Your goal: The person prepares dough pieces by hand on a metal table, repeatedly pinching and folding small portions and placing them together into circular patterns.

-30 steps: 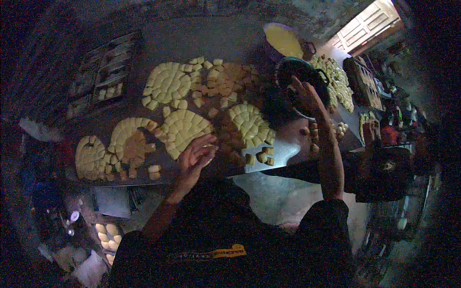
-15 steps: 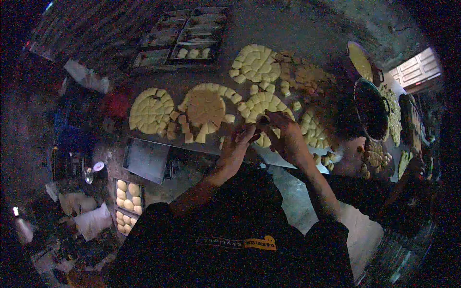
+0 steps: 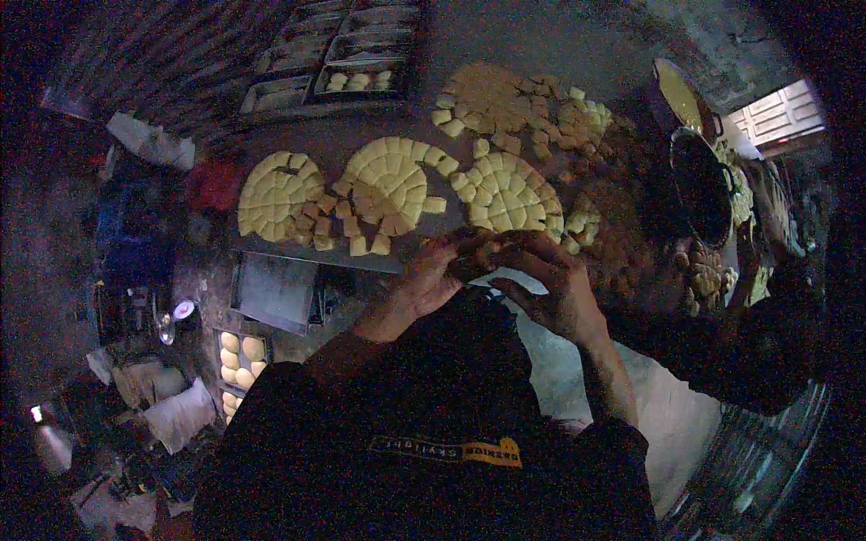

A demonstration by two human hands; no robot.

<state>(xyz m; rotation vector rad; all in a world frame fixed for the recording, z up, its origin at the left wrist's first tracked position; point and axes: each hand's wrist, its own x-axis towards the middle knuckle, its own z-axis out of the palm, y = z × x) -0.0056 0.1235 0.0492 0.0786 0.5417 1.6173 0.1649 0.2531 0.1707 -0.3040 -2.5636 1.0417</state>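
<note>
From my remote seat, what has changed is the right hand (image 3: 559, 284): a second ago it was over the dark bowl (image 3: 702, 185), and now it meets the left hand (image 3: 437, 275) above the near edge of the bench (image 3: 347, 131). To me, that means the work has shifted from the bowl to a spot between the two hands. The fingers of both are bent and touching; the right thumb stands apart below. I can't tell whether they pinch anything, as that gap is too dark.

Taking the hands as the clock's centre, the nearest cut dough round (image 3: 510, 194) lies just beyond them at twelve, its near rim partly behind the fingers. Another dough round (image 3: 388, 171) sits at ten, the bowl between two and three, and a tray of dough balls (image 3: 242, 356) at eight.
</note>
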